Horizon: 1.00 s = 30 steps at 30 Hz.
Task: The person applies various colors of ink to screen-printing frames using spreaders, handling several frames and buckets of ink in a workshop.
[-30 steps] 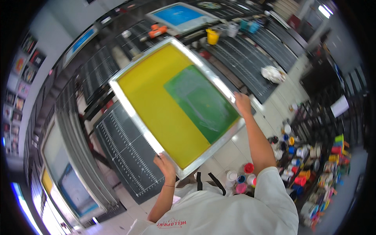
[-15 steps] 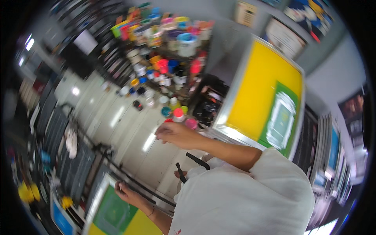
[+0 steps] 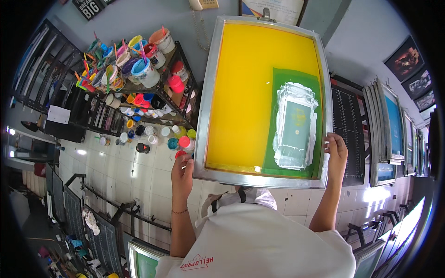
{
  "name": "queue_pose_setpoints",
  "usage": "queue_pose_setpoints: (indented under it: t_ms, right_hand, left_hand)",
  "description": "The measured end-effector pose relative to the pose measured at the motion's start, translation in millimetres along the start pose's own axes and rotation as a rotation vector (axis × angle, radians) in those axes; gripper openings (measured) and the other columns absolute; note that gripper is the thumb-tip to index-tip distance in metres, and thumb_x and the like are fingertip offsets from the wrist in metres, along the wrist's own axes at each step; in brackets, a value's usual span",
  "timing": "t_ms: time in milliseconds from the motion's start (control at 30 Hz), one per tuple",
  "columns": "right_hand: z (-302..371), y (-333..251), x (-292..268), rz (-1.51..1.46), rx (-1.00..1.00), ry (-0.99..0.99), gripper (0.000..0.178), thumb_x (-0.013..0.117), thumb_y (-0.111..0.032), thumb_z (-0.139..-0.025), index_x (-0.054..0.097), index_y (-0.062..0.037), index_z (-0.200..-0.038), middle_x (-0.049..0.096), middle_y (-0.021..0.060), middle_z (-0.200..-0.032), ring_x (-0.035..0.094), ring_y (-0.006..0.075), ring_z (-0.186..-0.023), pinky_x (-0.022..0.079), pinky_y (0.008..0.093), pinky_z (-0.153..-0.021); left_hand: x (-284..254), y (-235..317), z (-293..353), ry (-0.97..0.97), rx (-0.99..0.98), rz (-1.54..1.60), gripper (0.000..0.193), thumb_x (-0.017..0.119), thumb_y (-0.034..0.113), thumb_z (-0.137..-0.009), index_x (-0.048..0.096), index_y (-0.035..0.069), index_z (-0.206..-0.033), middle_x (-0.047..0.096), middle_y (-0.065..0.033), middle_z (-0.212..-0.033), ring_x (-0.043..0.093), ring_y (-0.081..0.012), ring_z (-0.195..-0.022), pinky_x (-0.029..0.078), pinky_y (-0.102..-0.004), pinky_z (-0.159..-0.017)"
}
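Note:
A large screen-printing frame [image 3: 263, 178] with silver metal sides stands before me. Its yellow mesh [image 3: 241, 102] carries a green rectangle [image 3: 279, 78] on the right. White ink [image 3: 281, 134] is smeared thickly around a grey-green panel there. Beside the frame's lower left corner is my left hand [image 3: 182, 178], fingers bent loosely and apart, nothing visible in it. My right hand [image 3: 337, 155] is at the frame's right side, its slightly curled fingers apart and their tips at the metal edge. Whether either hand presses on the frame I cannot tell. A metal clamp [image 3: 266, 15] sits at the frame's far edge.
At the left, a dark shelf rack [image 3: 178, 109] bears several ink tubs, among them a blue-rimmed tub [image 3: 145, 74]. More jars stand on the tiled floor [image 3: 111, 160]. Framed screens [image 3: 394, 123] lean at the right, near a black perforated panel [image 3: 346, 134].
My view has turned right, bringing the yellow screen in front of me. My left hand has left the lower screen, and my right hand has crossed to the yellow screen's right side.

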State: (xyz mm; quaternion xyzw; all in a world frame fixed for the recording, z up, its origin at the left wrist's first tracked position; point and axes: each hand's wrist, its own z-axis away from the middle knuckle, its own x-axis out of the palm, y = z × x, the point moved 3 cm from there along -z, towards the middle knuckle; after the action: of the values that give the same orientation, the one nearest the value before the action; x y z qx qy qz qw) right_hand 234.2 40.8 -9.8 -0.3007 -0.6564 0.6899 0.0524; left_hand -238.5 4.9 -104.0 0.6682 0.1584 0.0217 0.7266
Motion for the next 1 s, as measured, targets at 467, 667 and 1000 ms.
queue_pose_setpoints:
  t_ms: [467,667,1000]
  right_hand:
    - [3,118,-51,0.064,0.282,0.043,0.053,0.052,-0.04,-0.109,0.065,0.0067,-0.131,0.072,0.0089,-0.111,0.061,0.0139,-0.107,0.045,0.0286,-0.098]
    - [15,110,-42,0.046,0.365,0.157,0.05,0.052,-0.038,-0.109,0.066,0.005,-0.131,0.073,0.0087,-0.109,0.062,0.0136,-0.104,0.046,0.0286,-0.098]
    - [17,105,-37,-0.194,0.409,0.174,0.045,0.054,-0.033,-0.109,0.068,0.0049,-0.13,0.074,0.0083,-0.112,0.065,0.0121,-0.104,0.047,0.0254,-0.095]
  left_hand:
    - [26,15,-11,-0.196,-0.191,0.037,0.05,0.049,0.027,-0.111,0.048,-0.008,-0.148,0.061,-0.0141,-0.137,0.055,-0.019,-0.124,0.04,-0.0299,-0.109]
    - [27,18,-2,-0.067,-0.237,-0.083,0.045,0.048,0.033,-0.112,0.059,-0.006,-0.132,0.065,-0.008,-0.121,0.057,-0.015,-0.112,0.044,-0.029,-0.1]
    - [23,7,-6,0.036,-0.259,-0.033,0.046,0.049,0.04,-0.111,0.065,-0.003,-0.118,0.066,-0.0051,-0.113,0.057,-0.0133,-0.102,0.046,-0.0284,-0.092]
